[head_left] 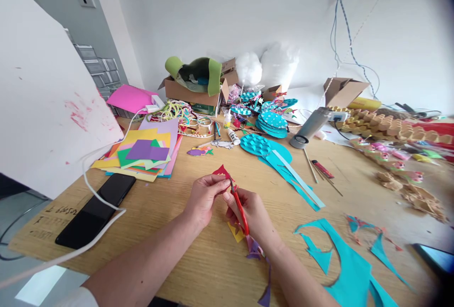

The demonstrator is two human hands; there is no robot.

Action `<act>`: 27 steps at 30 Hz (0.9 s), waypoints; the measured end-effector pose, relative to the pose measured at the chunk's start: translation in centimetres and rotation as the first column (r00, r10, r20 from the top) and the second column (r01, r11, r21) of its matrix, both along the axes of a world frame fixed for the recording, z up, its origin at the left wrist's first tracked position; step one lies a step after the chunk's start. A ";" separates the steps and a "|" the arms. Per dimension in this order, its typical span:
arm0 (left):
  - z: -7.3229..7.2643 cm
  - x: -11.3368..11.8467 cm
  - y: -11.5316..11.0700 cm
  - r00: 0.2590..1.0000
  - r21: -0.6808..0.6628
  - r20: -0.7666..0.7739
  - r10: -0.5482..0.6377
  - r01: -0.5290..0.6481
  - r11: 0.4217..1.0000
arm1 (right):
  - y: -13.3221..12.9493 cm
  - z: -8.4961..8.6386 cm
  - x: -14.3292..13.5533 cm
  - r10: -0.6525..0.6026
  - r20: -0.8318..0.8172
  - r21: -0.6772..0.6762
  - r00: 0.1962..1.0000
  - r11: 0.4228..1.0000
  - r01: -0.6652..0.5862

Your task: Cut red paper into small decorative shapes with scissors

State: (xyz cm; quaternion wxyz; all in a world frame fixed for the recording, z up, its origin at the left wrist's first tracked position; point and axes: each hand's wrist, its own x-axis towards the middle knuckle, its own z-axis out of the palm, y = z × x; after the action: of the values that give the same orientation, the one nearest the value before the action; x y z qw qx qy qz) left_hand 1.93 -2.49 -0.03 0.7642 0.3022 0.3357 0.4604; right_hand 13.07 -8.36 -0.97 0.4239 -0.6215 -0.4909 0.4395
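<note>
Near the middle of the table, my left hand (205,197) pinches a small piece of red paper (221,171). My right hand (250,210) is closed on red-handled scissors (241,212), whose blades point away from me and meet the red paper beside my left fingertips. Part of the paper is hidden by my fingers. Yellow paper (235,232) and purple scraps (254,247) lie under and beside my right wrist. Beyond my hands rests a purple and orange paper fish (199,151), near a white fish cutout (222,144).
Stacked coloured paper (147,150) and a black phone (95,210) lie left, crossed by a white cable (86,174). Turquoise scraps (349,259) spread at front right. A metal flask (310,127) lies at back right. A cardboard box (191,93) stands behind.
</note>
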 end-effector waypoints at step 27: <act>0.6 -0.4 0.3 0.998 -0.014 0.053 0.017 -0.016 1.000 | 0.0 0.1 0.2 0.020 -0.008 -0.076 1.000 0.997 -0.021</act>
State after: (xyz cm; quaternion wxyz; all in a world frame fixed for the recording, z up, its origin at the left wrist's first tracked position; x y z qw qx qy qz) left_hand 1.57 -2.14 0.54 0.7711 0.2819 0.3206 0.4723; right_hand 13.23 -8.39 -0.86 0.3971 -0.6305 -0.4787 0.4643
